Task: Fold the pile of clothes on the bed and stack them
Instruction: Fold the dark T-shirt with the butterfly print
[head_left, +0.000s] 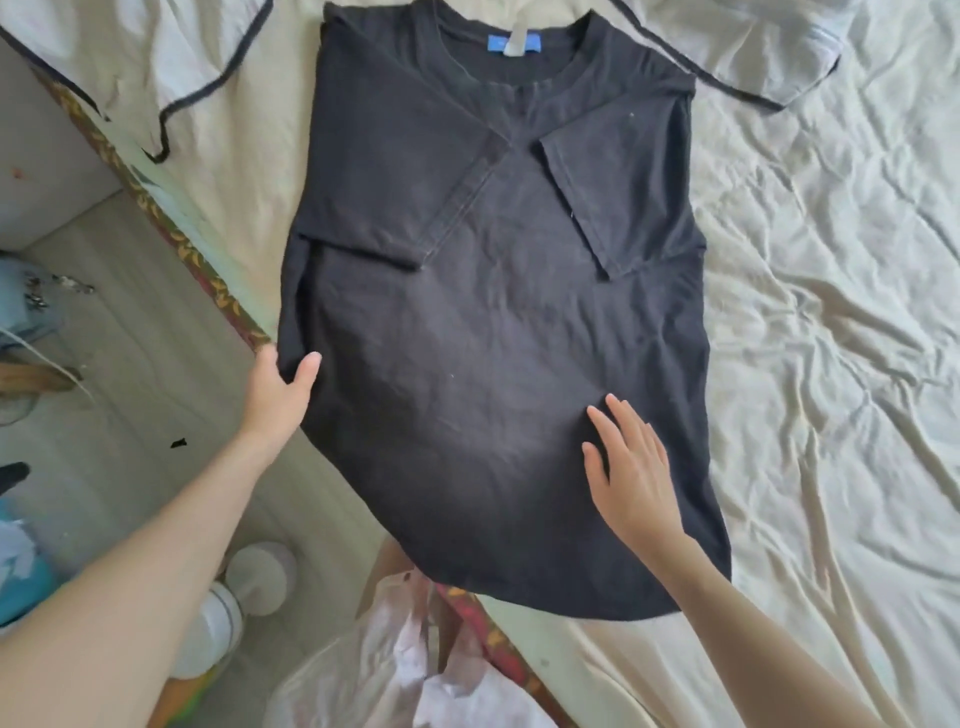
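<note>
Lying flat on the cream bed sheet (810, 322), the black T-shirt (493, 322) has both sleeves folded in across its chest, and its hem hangs slightly past the bed's edge. The left hand (278, 395) pinches the shirt's left side edge between thumb and fingers. The right hand (631, 467) rests flat on the lower right part with its fingers straight and slightly spread.

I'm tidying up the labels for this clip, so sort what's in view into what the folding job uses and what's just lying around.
Part of the job:
black T-shirt, sleeves folded in
left hand, pinching its side edge
right hand, flat on it
white garment with dark trim
bed sheet

Just lying about:
plastic bag
white shoe
floor clutter
</note>
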